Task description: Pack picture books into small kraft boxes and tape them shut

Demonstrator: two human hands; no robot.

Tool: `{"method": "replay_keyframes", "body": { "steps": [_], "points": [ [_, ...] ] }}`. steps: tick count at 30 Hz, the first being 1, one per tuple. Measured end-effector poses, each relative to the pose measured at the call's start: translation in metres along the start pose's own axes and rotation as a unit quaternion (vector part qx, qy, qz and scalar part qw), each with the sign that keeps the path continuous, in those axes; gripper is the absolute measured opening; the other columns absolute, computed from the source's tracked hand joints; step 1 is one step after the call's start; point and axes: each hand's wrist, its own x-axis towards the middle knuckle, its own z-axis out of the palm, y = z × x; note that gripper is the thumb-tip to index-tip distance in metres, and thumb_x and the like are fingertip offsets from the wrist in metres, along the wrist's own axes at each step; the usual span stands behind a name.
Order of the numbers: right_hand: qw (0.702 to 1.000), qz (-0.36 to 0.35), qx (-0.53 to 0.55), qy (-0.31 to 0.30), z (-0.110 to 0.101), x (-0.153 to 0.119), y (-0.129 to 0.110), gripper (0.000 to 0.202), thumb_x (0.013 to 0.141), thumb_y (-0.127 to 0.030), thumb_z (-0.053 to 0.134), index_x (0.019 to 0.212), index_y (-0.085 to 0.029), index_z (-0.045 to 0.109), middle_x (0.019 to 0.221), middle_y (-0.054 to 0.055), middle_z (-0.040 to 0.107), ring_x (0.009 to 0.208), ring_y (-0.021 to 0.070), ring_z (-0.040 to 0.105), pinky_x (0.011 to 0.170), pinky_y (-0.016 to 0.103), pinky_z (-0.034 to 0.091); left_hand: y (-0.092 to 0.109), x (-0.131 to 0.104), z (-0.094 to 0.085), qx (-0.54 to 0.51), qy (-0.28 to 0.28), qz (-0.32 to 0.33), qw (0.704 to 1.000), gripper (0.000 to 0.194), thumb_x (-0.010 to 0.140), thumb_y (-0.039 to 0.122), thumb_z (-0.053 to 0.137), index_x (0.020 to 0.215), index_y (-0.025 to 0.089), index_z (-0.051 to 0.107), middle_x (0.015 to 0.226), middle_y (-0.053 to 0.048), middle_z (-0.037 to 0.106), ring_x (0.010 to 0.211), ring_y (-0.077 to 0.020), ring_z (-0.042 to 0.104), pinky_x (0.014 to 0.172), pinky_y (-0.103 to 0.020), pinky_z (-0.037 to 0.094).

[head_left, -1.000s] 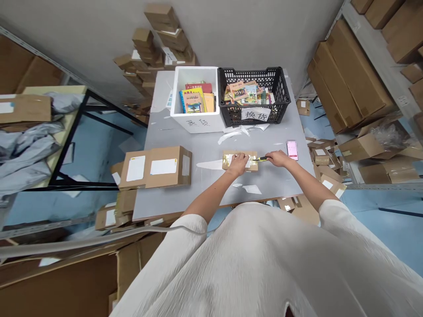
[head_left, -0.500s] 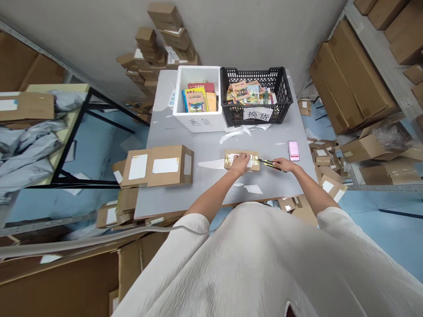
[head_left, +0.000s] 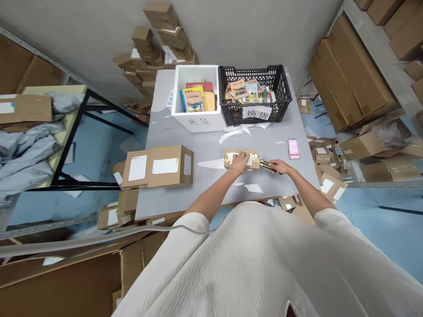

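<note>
A small cardboard box (head_left: 254,160) with shiny tape and a white label lies on the grey table (head_left: 211,187). My left hand (head_left: 242,163) grips it from above, its fingers bent over the top and covering part of the label. In my right hand (head_left: 279,166), the fingers are wrapped round a yellow-and-black box cutter (head_left: 266,164). The cutter's front end points left and meets the right end of the box; the blade tip is too small to make out.
Behind the box stand a white foam bin (head_left: 198,119) and a black crate (head_left: 283,105), both holding books. Two larger cartons (head_left: 165,176) sit at the table's left. A phone (head_left: 293,149) lies to the right. Paper scraps (head_left: 254,188) are scattered about.
My right hand has shifted slightly left, bringing the box cutter a little closer along the box's right end. My left hand stays on the box. The view has tilted slightly.
</note>
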Motion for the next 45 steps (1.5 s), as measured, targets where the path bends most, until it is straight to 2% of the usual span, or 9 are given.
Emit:
{"method": "replay_keyframes", "body": {
  "steps": [6,9,12,16,18,22,29,36,45],
  "points": [
    [0.996,0.001,0.008,0.092,-0.012,-0.024,0.014,0.045,0.103,-0.066,0.062,0.108,-0.022,0.070,0.092,0.005,0.080,0.075,0.0188,0.067,0.066,0.027,0.051,-0.003,-0.007,0.002,-0.049,0.044,-0.002,0.998,0.066,0.102,0.030,0.069,0.165,0.025,0.049,0.170,-0.019,0.052,0.152,-0.0394,0.055,0.125,-0.054,0.039],
    [0.991,-0.020,-0.017,0.130,-0.006,-0.031,0.008,0.047,0.109,-0.063,0.058,0.125,-0.021,0.072,0.101,0.007,0.083,0.083,0.0205,0.072,0.079,0.031,0.059,-0.005,-0.005,0.002,-0.063,0.081,-0.023,0.994,0.057,0.108,0.023,0.050,0.166,0.024,0.050,0.171,-0.018,0.052,0.155,-0.0371,0.052,0.125,-0.053,0.040],
    [0.982,-0.054,-0.104,0.150,0.004,-0.035,-0.004,0.046,0.115,-0.054,0.052,0.141,-0.023,0.075,0.113,0.008,0.084,0.101,0.0243,0.076,0.095,0.035,0.060,-0.006,0.000,0.004,-0.052,0.096,-0.036,0.993,0.065,0.104,0.016,0.051,0.168,0.026,0.047,0.175,-0.018,0.049,0.161,-0.0353,0.045,0.128,-0.053,0.038],
    [0.940,-0.089,-0.292,0.150,0.014,-0.036,-0.017,0.045,0.114,-0.038,0.059,0.154,-0.027,0.075,0.130,0.012,0.081,0.126,0.0318,0.071,0.111,0.041,0.053,-0.006,0.010,0.005,-0.042,0.083,-0.046,0.995,0.075,0.100,0.014,0.058,0.172,0.028,0.042,0.177,-0.019,0.047,0.166,-0.0363,0.038,0.129,-0.058,0.036],
    [0.923,-0.084,-0.346,0.146,0.017,-0.035,-0.021,0.049,0.113,-0.034,0.062,0.160,-0.026,0.072,0.131,0.015,0.078,0.127,0.0329,0.070,0.110,0.041,0.052,-0.005,0.014,0.002,-0.041,0.073,-0.051,0.995,0.075,0.098,0.014,0.060,0.170,0.029,0.045,0.172,-0.019,0.051,0.163,-0.0383,0.041,0.127,-0.059,0.038],
    [0.915,-0.066,-0.368,0.151,0.021,-0.034,-0.025,0.051,0.114,-0.031,0.062,0.164,-0.027,0.069,0.134,0.015,0.074,0.123,0.0301,0.071,0.103,0.037,0.053,-0.004,0.017,0.001,-0.036,0.082,-0.053,0.995,0.063,0.101,0.017,0.058,0.162,0.029,0.054,0.163,-0.019,0.057,0.156,-0.0383,0.046,0.123,-0.059,0.040],
    [0.921,-0.051,-0.357,0.145,0.021,-0.033,-0.024,0.051,0.113,-0.031,0.064,0.165,-0.029,0.068,0.132,0.013,0.073,0.123,0.0291,0.072,0.102,0.034,0.054,-0.006,0.010,0.017,-0.010,0.125,-0.018,0.992,0.067,0.107,0.019,0.041,0.174,0.027,0.043,0.174,-0.019,0.049,0.164,-0.0352,0.040,0.132,-0.057,0.031],
    [0.923,-0.044,-0.354,0.144,0.020,-0.034,-0.024,0.053,0.112,-0.033,0.067,0.165,-0.030,0.068,0.131,0.014,0.074,0.113,0.0290,0.075,0.101,0.035,0.056,-0.008,0.009,0.019,-0.032,0.116,-0.001,0.993,0.074,0.103,0.017,0.042,0.176,0.019,0.040,0.181,-0.023,0.042,0.170,-0.0368,0.035,0.137,-0.057,0.026],
    [0.926,-0.055,-0.314,0.201,0.033,-0.026,-0.009,0.054,0.114,-0.032,0.056,0.167,-0.026,0.064,0.137,0.015,0.072,0.125,0.0308,0.069,0.107,0.038,0.055,-0.007,0.007,0.018,-0.019,0.114,-0.015,0.993,0.076,0.103,0.016,0.044,0.179,0.020,0.039,0.183,-0.021,0.044,0.170,-0.0353,0.038,0.137,-0.056,0.029]
  ]
}}
